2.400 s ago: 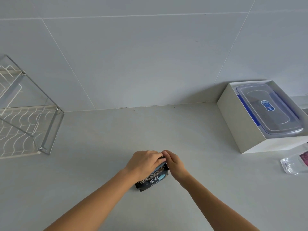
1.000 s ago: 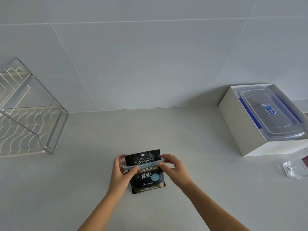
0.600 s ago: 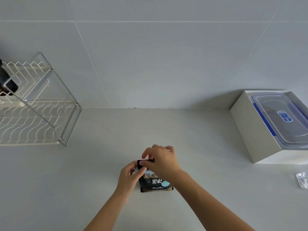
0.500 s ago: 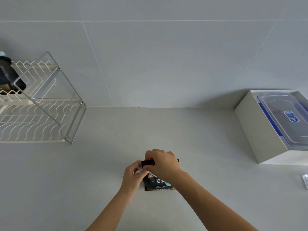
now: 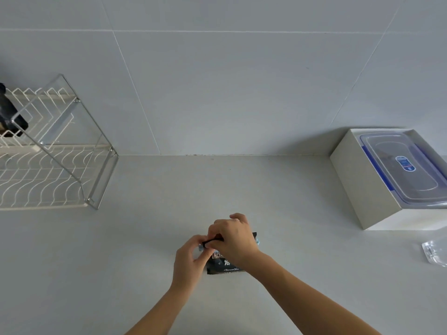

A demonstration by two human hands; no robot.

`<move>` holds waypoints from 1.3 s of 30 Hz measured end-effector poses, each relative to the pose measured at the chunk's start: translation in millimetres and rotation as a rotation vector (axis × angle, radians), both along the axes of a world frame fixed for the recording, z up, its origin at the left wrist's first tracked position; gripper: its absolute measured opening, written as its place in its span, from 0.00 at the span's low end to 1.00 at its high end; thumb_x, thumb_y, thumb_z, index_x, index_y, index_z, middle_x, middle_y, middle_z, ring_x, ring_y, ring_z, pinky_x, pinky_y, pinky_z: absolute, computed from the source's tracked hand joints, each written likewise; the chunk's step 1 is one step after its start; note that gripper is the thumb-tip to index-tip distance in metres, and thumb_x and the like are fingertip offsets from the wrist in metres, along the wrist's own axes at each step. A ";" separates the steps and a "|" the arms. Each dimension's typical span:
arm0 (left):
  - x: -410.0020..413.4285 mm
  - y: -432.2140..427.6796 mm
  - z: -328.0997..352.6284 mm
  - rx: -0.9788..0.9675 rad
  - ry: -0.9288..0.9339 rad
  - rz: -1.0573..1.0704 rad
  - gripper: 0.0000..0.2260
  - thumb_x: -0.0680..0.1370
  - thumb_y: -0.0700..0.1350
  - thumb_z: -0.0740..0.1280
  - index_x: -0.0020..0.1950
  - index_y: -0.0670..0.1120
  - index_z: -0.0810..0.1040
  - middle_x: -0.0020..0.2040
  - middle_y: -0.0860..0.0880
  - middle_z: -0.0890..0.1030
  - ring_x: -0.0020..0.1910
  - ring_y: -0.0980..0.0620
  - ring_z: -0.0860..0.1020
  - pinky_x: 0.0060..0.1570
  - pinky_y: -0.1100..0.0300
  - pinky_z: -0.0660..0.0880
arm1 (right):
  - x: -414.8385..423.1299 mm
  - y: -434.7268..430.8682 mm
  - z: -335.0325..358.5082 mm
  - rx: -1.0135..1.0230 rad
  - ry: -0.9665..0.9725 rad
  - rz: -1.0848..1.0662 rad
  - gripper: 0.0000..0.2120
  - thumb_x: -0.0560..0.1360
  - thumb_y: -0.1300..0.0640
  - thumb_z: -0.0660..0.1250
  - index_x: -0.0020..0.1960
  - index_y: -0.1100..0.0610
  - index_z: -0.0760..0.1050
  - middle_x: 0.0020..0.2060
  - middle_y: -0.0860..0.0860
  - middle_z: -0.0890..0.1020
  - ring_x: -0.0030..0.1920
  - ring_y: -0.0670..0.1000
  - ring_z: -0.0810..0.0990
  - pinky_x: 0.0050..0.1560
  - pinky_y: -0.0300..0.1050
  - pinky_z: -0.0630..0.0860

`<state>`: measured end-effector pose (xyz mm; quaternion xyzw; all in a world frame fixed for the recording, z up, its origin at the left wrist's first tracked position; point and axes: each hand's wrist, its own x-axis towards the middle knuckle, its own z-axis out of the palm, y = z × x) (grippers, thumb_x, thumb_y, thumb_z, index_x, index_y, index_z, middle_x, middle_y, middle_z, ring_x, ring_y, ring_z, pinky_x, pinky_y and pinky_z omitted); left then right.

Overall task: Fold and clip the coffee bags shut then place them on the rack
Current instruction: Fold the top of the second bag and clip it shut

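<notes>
A small black coffee bag [image 5: 223, 265] lies on the grey counter [image 5: 145, 238] in front of me, its top folded over. A pale blue clip [image 5: 257, 241] runs across the fold and shows at both ends. My right hand [image 5: 233, 238] covers the bag's top and presses on the fold. My left hand [image 5: 188, 259] pinches the left end of the fold and clip. The wire rack [image 5: 48, 165] stands at the far left. A dark bag [image 5: 9, 114] sits on its upper shelf, half out of frame.
A white box [image 5: 355, 189] holding a clear container with a blue-trimmed lid [image 5: 404, 170] stands at the right by the wall. A clear plastic packet [image 5: 435, 252] lies at the right edge. The tiled wall runs along the back.
The bag was upright with the clip across it a second ago. Its top has since been folded down and my right hand has come over it. My view has turned left, showing more of the rack.
</notes>
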<state>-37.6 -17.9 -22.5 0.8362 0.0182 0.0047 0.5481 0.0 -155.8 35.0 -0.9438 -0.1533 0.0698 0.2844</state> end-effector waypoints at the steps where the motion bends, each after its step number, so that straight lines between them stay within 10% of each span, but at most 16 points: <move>1: -0.6 1.1 0.0 0.026 -0.013 -0.016 0.09 0.72 0.39 0.71 0.40 0.54 0.78 0.34 0.54 0.80 0.37 0.55 0.77 0.40 0.63 0.72 | -1.4 -0.1 0.2 -0.006 0.002 0.006 0.05 0.70 0.53 0.67 0.40 0.53 0.80 0.38 0.49 0.82 0.41 0.51 0.78 0.64 0.40 0.53; 10: 11.7 -3.2 8.5 0.324 -0.087 0.064 0.03 0.71 0.45 0.73 0.43 0.51 0.82 0.39 0.57 0.83 0.41 0.56 0.78 0.56 0.39 0.69 | 17.0 -32.8 17.9 0.122 0.276 0.037 0.06 0.67 0.50 0.70 0.43 0.45 0.77 0.39 0.41 0.82 0.43 0.42 0.80 0.45 0.43 0.77; 18: 36.0 -36.8 47.1 0.828 -0.313 -0.323 0.11 0.71 0.51 0.69 0.52 0.54 0.74 0.49 0.57 0.78 0.49 0.54 0.76 0.56 0.54 0.63 | -3.0 -93.1 -26.5 0.340 0.287 -0.274 0.05 0.67 0.57 0.73 0.40 0.50 0.79 0.35 0.42 0.81 0.41 0.43 0.80 0.42 0.36 0.73; 26: 37.5 -71.2 43.0 0.744 -0.336 -0.423 0.09 0.75 0.55 0.63 0.43 0.53 0.79 0.39 0.56 0.80 0.41 0.54 0.73 0.45 0.59 0.60 | -34.3 -95.4 -48.8 0.770 0.362 -0.445 0.08 0.70 0.62 0.72 0.36 0.50 0.81 0.37 0.45 0.84 0.44 0.44 0.81 0.47 0.41 0.77; 34: 32.9 -69.2 42.5 0.620 -0.349 -0.422 0.04 0.71 0.51 0.70 0.39 0.53 0.82 0.35 0.58 0.81 0.39 0.55 0.73 0.43 0.59 0.58 | -40.2 -93.6 -51.3 0.790 0.354 -0.435 0.05 0.71 0.59 0.73 0.37 0.51 0.80 0.39 0.53 0.84 0.45 0.56 0.82 0.57 0.61 0.73; 39: 35.6 -65.8 43.6 0.616 -0.301 -0.419 0.06 0.73 0.53 0.68 0.40 0.53 0.82 0.36 0.57 0.81 0.40 0.57 0.72 0.44 0.60 0.59 | -35.2 -93.7 -49.7 0.806 0.360 -0.395 0.09 0.70 0.65 0.72 0.36 0.53 0.79 0.37 0.51 0.83 0.42 0.48 0.81 0.50 0.51 0.76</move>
